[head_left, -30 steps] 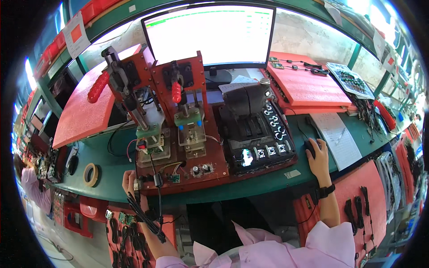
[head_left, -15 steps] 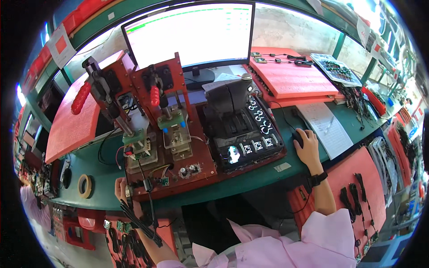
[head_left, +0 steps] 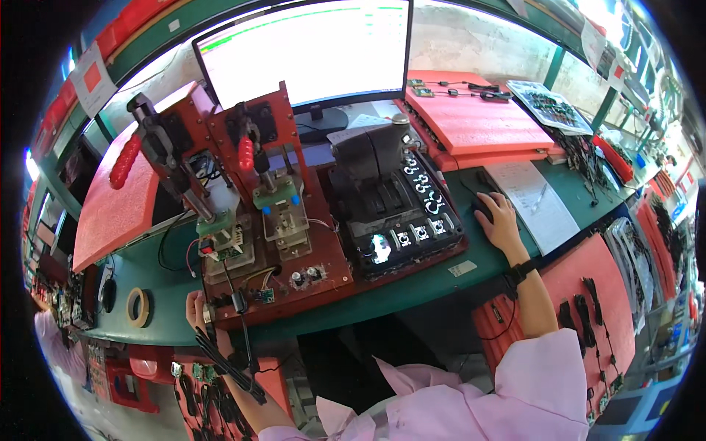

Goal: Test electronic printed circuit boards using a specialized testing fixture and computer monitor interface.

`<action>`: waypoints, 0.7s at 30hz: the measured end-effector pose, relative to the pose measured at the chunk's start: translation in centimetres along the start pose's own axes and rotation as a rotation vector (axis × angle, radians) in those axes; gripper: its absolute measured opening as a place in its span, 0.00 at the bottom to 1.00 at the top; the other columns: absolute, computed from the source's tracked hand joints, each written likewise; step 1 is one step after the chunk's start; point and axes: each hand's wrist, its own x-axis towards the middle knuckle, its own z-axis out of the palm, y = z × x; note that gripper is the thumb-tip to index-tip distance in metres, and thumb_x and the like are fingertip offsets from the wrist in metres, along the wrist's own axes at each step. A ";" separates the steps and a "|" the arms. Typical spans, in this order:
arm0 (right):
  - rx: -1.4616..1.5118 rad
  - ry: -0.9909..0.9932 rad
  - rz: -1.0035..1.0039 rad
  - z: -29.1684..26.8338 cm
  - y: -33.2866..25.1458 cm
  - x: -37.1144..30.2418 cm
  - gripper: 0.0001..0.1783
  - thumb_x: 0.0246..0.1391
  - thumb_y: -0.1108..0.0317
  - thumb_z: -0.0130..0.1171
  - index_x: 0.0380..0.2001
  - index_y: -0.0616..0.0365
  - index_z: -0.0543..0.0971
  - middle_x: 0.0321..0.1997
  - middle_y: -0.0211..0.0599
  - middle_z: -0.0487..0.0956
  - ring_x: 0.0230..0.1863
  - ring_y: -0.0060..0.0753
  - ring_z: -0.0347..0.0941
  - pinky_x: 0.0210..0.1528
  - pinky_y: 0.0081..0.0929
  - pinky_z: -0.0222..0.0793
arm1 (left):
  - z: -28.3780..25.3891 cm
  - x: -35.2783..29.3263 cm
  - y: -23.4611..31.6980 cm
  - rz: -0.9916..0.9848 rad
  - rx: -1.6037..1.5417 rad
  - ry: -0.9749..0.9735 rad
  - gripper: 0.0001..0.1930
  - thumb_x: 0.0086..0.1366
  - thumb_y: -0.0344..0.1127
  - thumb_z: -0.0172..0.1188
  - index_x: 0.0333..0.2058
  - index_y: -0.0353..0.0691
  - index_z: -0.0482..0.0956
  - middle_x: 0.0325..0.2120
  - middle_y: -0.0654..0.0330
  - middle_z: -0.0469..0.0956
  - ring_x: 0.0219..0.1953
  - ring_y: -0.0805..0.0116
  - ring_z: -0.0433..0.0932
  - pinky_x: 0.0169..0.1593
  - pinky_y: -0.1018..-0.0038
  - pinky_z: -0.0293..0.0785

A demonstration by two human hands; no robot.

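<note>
Leftward, a tape roll (head_left: 130,309) lies beside the left hand (head_left: 195,312), which is at the left edge of the red fixture (head_left: 327,285), its grip partly hidden and impossible to tell; well rightward, the right hand (head_left: 501,224) curls over the black mouse (head_left: 482,209), a paper sheet (head_left: 540,202) right of it.

Shows a white sheet (head_left: 540,213) just right of the right grip (head_left: 502,226), a pink foam stack (head_left: 482,126) and parts tray (head_left: 550,105) beyond that grip, a tape roll (head_left: 131,309) far to its left
</note>
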 end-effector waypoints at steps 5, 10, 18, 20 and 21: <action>0.023 0.030 -0.004 0.4 -0.2 0.0 0.23 0.48 0.62 0.59 0.50 0.50 0.73 0.50 0.48 0.69 0.49 0.52 0.65 0.50 0.42 0.62 | -0.3 -0.4 -0.3 0.199 0.245 0.010 0.10 0.66 0.32 0.42 0.32 0.33 0.70 0.25 0.64 0.68 0.27 0.78 0.66 0.32 0.83 0.64; 0.005 0.021 0.015 0.2 -0.2 0.0 0.24 0.46 0.63 0.61 0.49 0.51 0.72 0.50 0.46 0.68 0.50 0.51 0.65 0.51 0.42 0.62 | -1.2 0.0 -1.0 -0.206 -0.160 0.005 0.10 0.66 0.33 0.43 0.33 0.33 0.70 0.26 0.63 0.69 0.28 0.78 0.68 0.33 0.84 0.66; -0.106 0.038 0.003 -0.2 -1.2 -0.1 0.29 0.43 0.56 0.64 0.50 0.51 0.72 0.52 0.43 0.67 0.53 0.48 0.62 0.51 0.42 0.60 | -0.9 -0.4 -1.0 -0.152 -0.185 0.044 0.10 0.66 0.34 0.44 0.34 0.33 0.70 0.26 0.64 0.68 0.28 0.78 0.68 0.31 0.83 0.66; -0.149 0.044 -0.014 -0.3 -1.3 -0.1 0.30 0.42 0.54 0.64 0.50 0.51 0.71 0.53 0.43 0.67 0.54 0.47 0.62 0.51 0.42 0.60 | -0.8 -0.2 -1.1 -0.137 -0.166 0.039 0.10 0.66 0.34 0.44 0.34 0.34 0.70 0.26 0.64 0.68 0.27 0.78 0.67 0.31 0.83 0.66; -0.147 0.041 -0.008 -0.4 -1.3 -0.1 0.30 0.42 0.54 0.64 0.50 0.51 0.71 0.53 0.43 0.67 0.54 0.47 0.62 0.51 0.42 0.60 | -0.7 -0.2 -1.0 -0.122 -0.140 0.037 0.10 0.66 0.34 0.43 0.34 0.34 0.70 0.26 0.64 0.68 0.27 0.79 0.67 0.30 0.83 0.66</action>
